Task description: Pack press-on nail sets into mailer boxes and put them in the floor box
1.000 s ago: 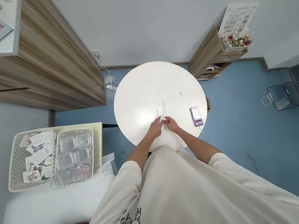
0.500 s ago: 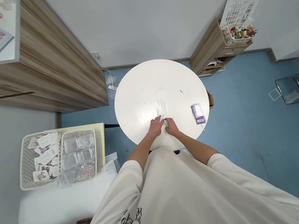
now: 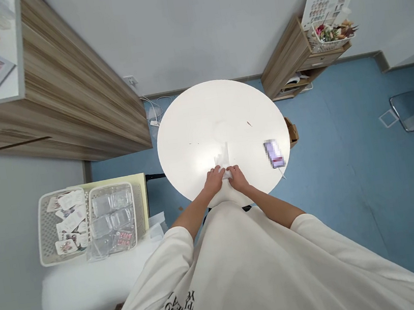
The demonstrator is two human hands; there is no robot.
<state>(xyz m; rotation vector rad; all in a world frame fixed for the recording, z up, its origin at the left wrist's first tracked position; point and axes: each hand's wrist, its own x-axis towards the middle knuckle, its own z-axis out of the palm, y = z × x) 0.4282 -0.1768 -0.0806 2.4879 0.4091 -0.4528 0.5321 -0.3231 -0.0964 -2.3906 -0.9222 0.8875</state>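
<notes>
Close to the near edge of the round white table point(image 3: 186, 117), my two hands meet at a thin, whitish sheet point(image 3: 222, 160). I cannot tell whether it is tissue, paper or plastic film. My left hand point(image 3: 214, 178) is closed on its left side, fingers curled. On the right side, my right hand point(image 3: 237, 177) pinches it. Between the fingers the sheet looks bunched, and its far end spreads flat on the tabletop in pale strips. Part of it is hidden under my fingers. A phone point(image 3: 274, 154), blurred out, lies to the right with a white cable.
Two perforated baskets stand at left: one point(image 3: 42, 234) holds printed cards, the other point(image 3: 132, 206) clear plastic boxes. A tall wooden cabinet point(image 3: 77, 81) rises behind them. A small wooden cabinet point(image 3: 289, 56) stands at back right, a metal-framed chair point(image 3: 401, 115) at far right.
My hands have drawn slightly toward me and closed more firmly on the sheet. It was flatter before and is now bunched between my fingers. The camera view has shifted a little.
</notes>
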